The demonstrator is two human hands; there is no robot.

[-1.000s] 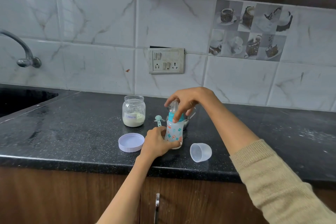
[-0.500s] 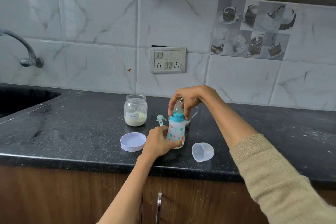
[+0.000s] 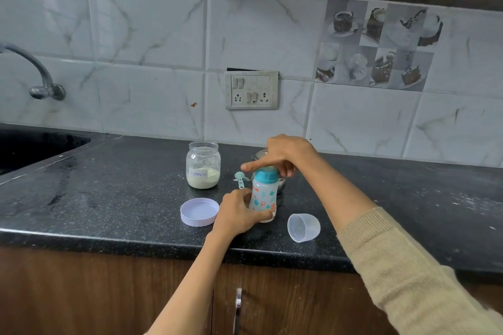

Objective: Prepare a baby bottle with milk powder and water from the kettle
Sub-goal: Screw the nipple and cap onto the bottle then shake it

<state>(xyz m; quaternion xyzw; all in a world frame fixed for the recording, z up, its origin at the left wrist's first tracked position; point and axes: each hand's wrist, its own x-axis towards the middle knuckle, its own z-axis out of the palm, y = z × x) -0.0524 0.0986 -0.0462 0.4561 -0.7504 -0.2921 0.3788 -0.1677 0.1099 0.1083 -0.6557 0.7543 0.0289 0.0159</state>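
Observation:
A baby bottle [image 3: 263,197] with a teal collar stands upright on the black counter [image 3: 109,193]. My left hand [image 3: 239,212] grips its lower body. From above, my right hand [image 3: 283,155] curls round the teal collar and hides the teat. An open glass jar [image 3: 203,164] labelled formula holds white powder to the left, and its lilac lid [image 3: 199,211] lies in front of it. A small teal scoop [image 3: 239,178] lies between jar and bottle. The bottle's clear cap [image 3: 303,227] lies on its side at the right. A steel vessel [image 3: 281,183] stands behind the bottle, mostly hidden.
A sink [image 3: 32,144] is set into the counter at the far left, with a tap [image 3: 40,76] on the wall above it. A switchboard [image 3: 251,90] sits on the tiled wall behind. Some powder is spilled on the counter at the far right [image 3: 468,198].
My right hand has come down over the teat onto the teal collar and turned, with its forefinger now pointing left. My left hand keeps its hold on the bottle.

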